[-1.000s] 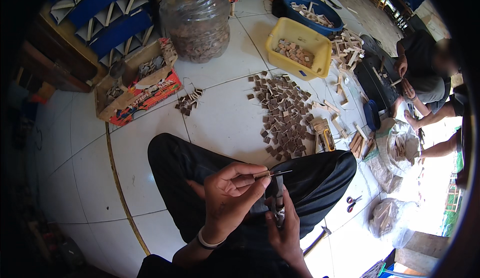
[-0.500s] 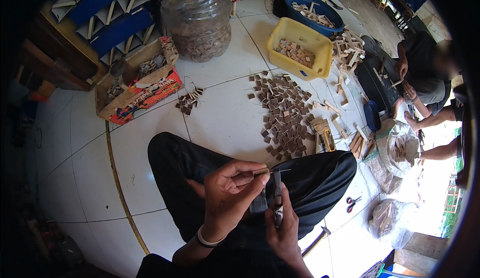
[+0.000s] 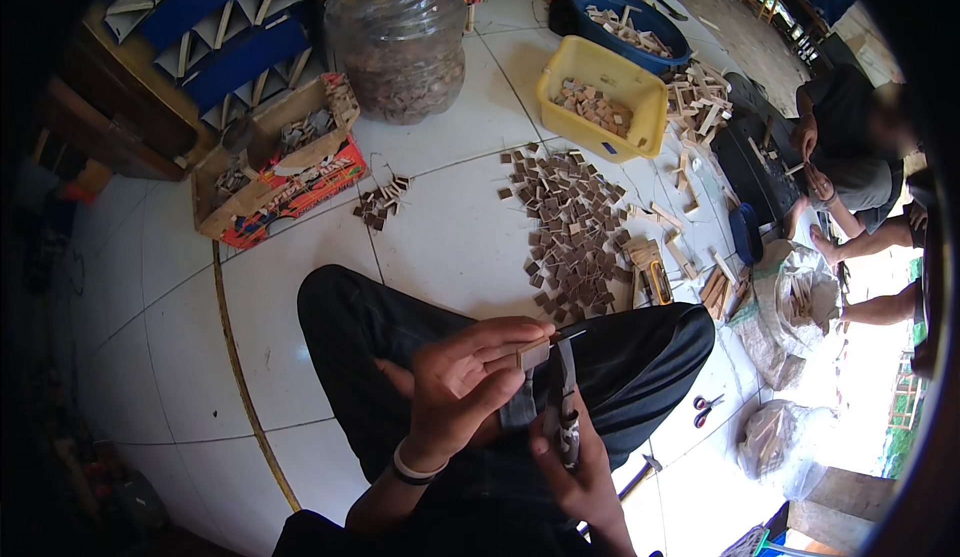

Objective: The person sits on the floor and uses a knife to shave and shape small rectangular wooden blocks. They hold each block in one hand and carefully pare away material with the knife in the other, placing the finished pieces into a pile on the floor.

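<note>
My left hand (image 3: 452, 382) is closed on a small flat wooden piece (image 3: 534, 354), pinched between thumb and fingertips, its pale side edge in sight. A thin dark wire or pin (image 3: 568, 335) sticks out to the right from it. My right hand (image 3: 578, 477) grips a narrow-bladed tool, seemingly a knife (image 3: 566, 367), by its wrapped handle. The blade points up, with its tip close to the wire; I cannot tell if they touch. Both hands are over my lap. Beyond my knees, a pile of small brown square pieces (image 3: 572, 227) with thin pins lies on the tiles.
A yellow tub (image 3: 655, 127), a blue basin (image 3: 680, 52) and a large clear plastic container (image 3: 395, 47) stand beyond. At left is a cardboard box (image 3: 290, 197) of pieces. Scissors (image 3: 706, 410) and a sack (image 3: 770, 357) lie at right, near another person (image 3: 850, 157) working.
My left hand has turned the wooden piece, so that its pale side shows. My right hand has shifted slightly right and down, tilting the blade.
</note>
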`<state>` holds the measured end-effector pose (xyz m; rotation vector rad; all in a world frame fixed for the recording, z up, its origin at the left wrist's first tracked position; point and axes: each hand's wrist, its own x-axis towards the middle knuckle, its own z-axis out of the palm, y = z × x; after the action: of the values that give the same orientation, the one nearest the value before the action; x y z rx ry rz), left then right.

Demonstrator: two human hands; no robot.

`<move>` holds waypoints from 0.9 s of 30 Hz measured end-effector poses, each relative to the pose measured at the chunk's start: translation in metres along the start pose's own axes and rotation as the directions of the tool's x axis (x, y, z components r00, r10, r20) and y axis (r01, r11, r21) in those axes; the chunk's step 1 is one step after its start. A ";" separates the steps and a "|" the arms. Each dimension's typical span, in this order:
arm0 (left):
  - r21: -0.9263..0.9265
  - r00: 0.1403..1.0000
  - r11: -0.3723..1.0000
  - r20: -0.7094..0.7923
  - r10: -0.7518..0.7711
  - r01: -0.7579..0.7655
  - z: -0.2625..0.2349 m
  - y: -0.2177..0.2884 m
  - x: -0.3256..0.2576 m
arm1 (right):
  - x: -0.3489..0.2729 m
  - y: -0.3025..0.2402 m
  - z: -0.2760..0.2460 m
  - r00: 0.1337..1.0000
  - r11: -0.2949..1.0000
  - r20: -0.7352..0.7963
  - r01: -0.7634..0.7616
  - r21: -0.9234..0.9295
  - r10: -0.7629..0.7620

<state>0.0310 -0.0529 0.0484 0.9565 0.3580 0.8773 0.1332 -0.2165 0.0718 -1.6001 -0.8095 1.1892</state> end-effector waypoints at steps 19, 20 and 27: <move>0.085 0.913 0.909 0.042 0.406 -0.408 -0.020 -0.018 0.000 | -0.005 -0.003 0.005 0.942 0.927 0.330 -0.169 0.334 0.053; 0.089 0.910 0.906 0.036 0.413 -0.414 -0.020 -0.019 -0.001 | -0.005 -0.004 0.006 0.944 0.928 0.325 -0.169 0.333 0.056; 0.125 0.894 0.889 -0.019 0.447 -0.441 -0.019 -0.025 -0.006 | -0.002 -0.010 0.011 0.955 0.937 0.298 -0.113 0.330 0.010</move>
<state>0.0273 -0.0538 0.0169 1.1529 0.2334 1.3110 0.1227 -0.2116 0.0808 -1.1854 -0.6898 1.5452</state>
